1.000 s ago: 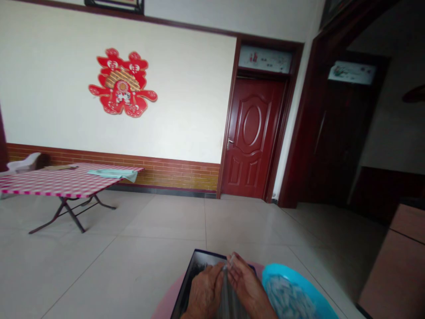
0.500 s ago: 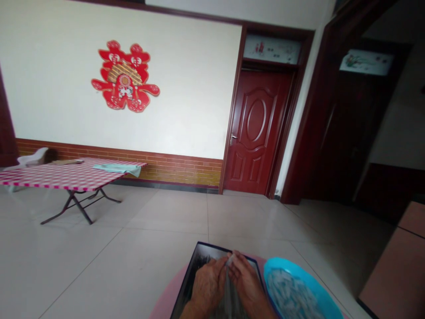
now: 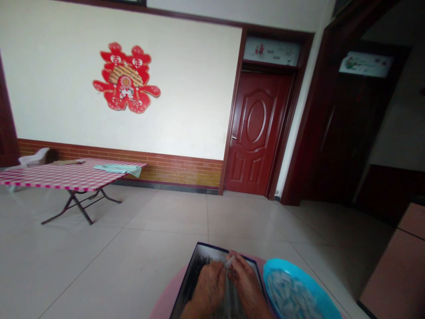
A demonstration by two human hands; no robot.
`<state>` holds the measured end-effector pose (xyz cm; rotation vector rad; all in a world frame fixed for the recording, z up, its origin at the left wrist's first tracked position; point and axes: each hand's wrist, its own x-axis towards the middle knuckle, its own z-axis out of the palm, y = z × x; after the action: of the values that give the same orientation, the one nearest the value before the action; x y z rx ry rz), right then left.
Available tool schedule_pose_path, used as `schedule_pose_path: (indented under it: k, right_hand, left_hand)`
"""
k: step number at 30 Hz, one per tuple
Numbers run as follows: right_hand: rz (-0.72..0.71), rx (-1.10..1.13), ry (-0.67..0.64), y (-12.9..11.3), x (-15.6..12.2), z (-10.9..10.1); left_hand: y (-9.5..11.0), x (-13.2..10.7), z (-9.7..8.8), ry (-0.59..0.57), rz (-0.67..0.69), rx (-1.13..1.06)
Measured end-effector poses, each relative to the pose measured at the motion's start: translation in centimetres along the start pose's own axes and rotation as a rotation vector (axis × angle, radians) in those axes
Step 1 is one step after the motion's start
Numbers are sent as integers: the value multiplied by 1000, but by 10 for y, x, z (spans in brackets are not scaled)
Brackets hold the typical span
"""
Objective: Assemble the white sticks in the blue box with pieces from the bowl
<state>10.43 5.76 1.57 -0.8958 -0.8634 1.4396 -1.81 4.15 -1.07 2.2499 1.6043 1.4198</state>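
Note:
Both my hands work close together over a shallow, dark-edged box. My right hand has its fingers closed on a small clear plastic bag, which sticks up near the fingertips. My left hand is curled right beside the bag, its fingertips turned down and hidden, so what they hold cannot be made out. Thin dark pieces lie in the left part of the box. Beneath my hands, more clear plastic shows, blurred.
Right of the box stands a blue basin with many small pale packets. Both rest on a pink round surface. Farther off are a folding table with a checked cover, a red door and a pinkish cabinet at right.
My left hand has shifted slightly right and its fingertips have dropped a little lower beside the bag. My right hand keeps nearly the same place, still pinching the bag.

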Motion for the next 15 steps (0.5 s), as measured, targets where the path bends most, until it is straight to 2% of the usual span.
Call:
schedule_pose_path:
  k: [6, 15]
  right_hand:
    - [12, -3, -73, 5, 2, -3]
    - [-7, -26, -30, 4, -6, 1]
  left_hand:
    - [6, 6, -11, -112, 4, -50]
    - [1, 2, -3, -148, 6, 52]
